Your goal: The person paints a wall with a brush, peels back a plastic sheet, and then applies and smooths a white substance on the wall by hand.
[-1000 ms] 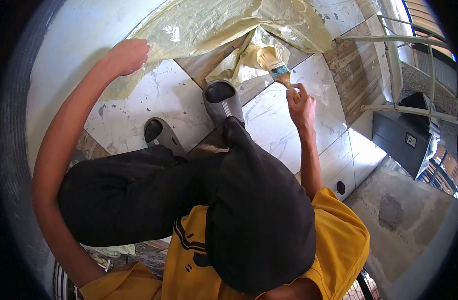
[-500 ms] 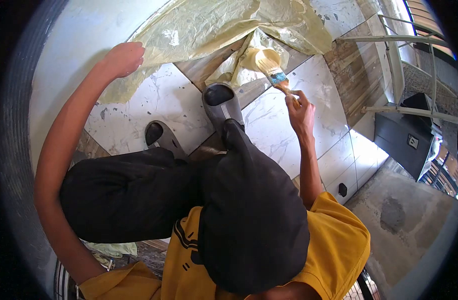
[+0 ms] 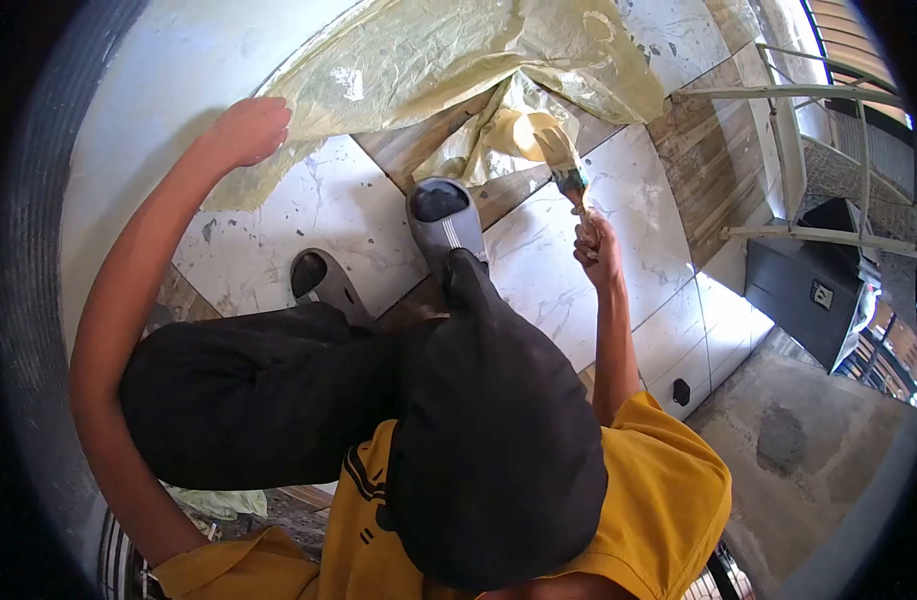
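The tiled floor, white marble-look squares edged with wood-look brown strips (image 3: 549, 260), is the largest thing I see from here, speckled with grey spots. The bent knees in black cloth trousers (image 3: 499, 440) fill its lower middle. To the left I have a pale, smooth surface (image 3: 159, 110), and across the top spreads a crumpled, translucent yellow plastic sheet (image 3: 439, 60), its lower edge crossing the tiles. On the right, a whitish metal frame (image 3: 829, 92) and a black box with a white label (image 3: 809, 290) bound my side room; bare tile and brown strip lie open between them and the right arm. Two grey slippers (image 3: 451, 225) stand on the tiles, one toe close to a crumpled piece of yellow plastic.

The hands are well apart. The right hand (image 3: 601, 250) is closed around the handle of a flat paintbrush with pale, coated bristles (image 3: 569, 178). The left hand (image 3: 248, 132) is curled at the sheet's left edge; I cannot tell whether it grips it. The bristles overlap the mouth of a small, cream-coloured round container (image 3: 501, 130), which sits amid the crumpled plastic; I cannot make out whether they touch.
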The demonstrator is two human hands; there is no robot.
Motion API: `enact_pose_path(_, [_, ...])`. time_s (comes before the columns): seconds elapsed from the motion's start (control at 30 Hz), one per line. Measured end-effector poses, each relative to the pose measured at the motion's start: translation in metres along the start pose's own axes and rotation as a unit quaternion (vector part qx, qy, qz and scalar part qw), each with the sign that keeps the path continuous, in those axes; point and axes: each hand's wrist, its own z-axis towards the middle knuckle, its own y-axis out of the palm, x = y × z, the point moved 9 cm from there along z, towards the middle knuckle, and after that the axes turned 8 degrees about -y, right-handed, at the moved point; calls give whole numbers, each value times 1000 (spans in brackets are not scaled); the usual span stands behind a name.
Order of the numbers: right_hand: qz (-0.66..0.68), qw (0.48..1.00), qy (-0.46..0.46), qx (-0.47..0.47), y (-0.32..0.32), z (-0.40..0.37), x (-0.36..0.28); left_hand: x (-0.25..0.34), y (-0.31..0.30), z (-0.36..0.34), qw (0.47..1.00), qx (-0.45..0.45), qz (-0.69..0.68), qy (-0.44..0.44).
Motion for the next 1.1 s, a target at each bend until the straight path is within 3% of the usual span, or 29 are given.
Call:
enact_pose_path(0.07, [154,984,55,-71,4,6,24,3,-1,0,1000,-5,1,0])
enact_pose_path(0.23, [376,910,94,-145,13,19,52,9,0,-3,1000,-7,-4,9])
enact_pose_path(0.27, [390,899,74,-186,18,21,50,9,1,-3,1000,-12,-11,5])
enact_pose_path(0.33, [401,901,78,-147,22,20,48,8,3,-3,1000,-22,-21,-2])
enact_pose_path(0.47, [398,884,38,-242,97,17,0,0,13,-7,1000,3,-9,-12])
enact_pose_path(0.53, [307,882,-77,-350,171,20,-44,0,21,-12,999,17,-28,-10])
enact_pose_path(0.57, [304,890,-59,-335,195,26,-46,6,13,-22,998,-28,-43,-32])
enact_pose_path(0.6, [339,878,-43,-335,225,32,-51,7,14,-28,998,-25,-41,-46])
enact_pose_path(0.67, [324,905,-43,-274,301,32,-74,6,27,-35,995,-47,-56,-65])
enact_pose_path(0.77, [164,908,-228,-311,394,45,-92,4,35,-55,994,-37,-83,-56])
enact_pose_path(0.93, [-116,843,-468,-237,463,54,-73,-12,66,-100,989,-22,-132,-70])
enact_pose_path(1.0, [-89,816,-532,-207,477,46,-70,-23,78,-117,986,-40,-147,-73])
enact_pose_path(1.1, [-140,818,-536,-154,488,34,-76,-34,109,-141,979,-85,-164,-81])
